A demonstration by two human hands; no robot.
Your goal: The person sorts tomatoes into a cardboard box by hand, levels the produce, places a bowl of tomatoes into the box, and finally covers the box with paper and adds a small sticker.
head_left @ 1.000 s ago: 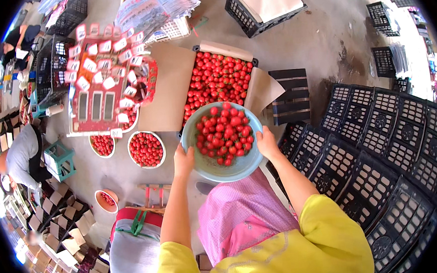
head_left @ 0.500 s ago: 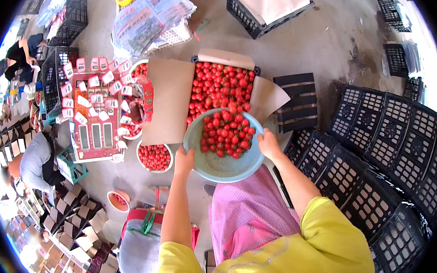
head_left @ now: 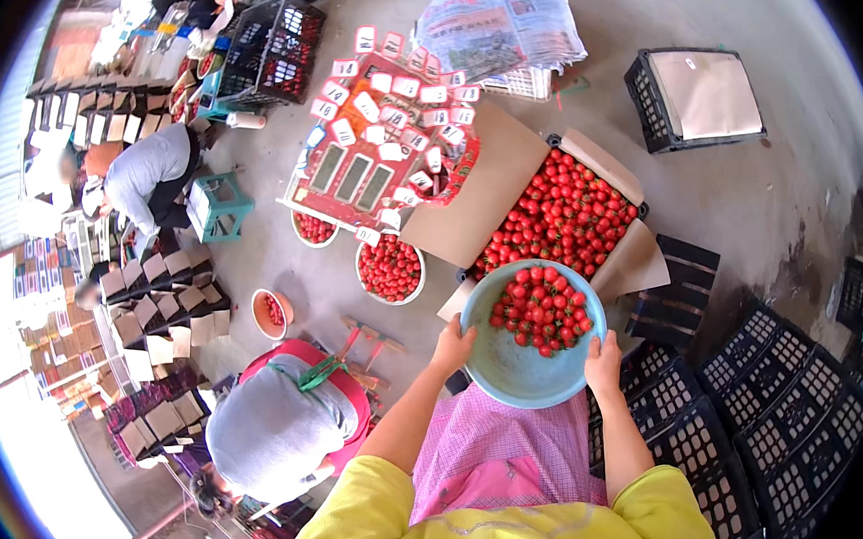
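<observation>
Blue basin (head_left: 522,363) of red tomatoes (head_left: 543,308), gripped at its rim by left hand (head_left: 453,345) and right hand (head_left: 603,360), tilts over the paper-lined crate (head_left: 559,217); pouring appears underway, needing further tipping.

Blue basin (head_left: 517,368) bottom half-hidden by strawberries (head_left: 543,310), black crates (head_left: 807,424) cut by rim, far cartons (head_left: 96,122) blurred

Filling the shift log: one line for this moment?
left hand on blue basin rim | right hand on rim | strawberries inside, tilted toward crate
</observation>
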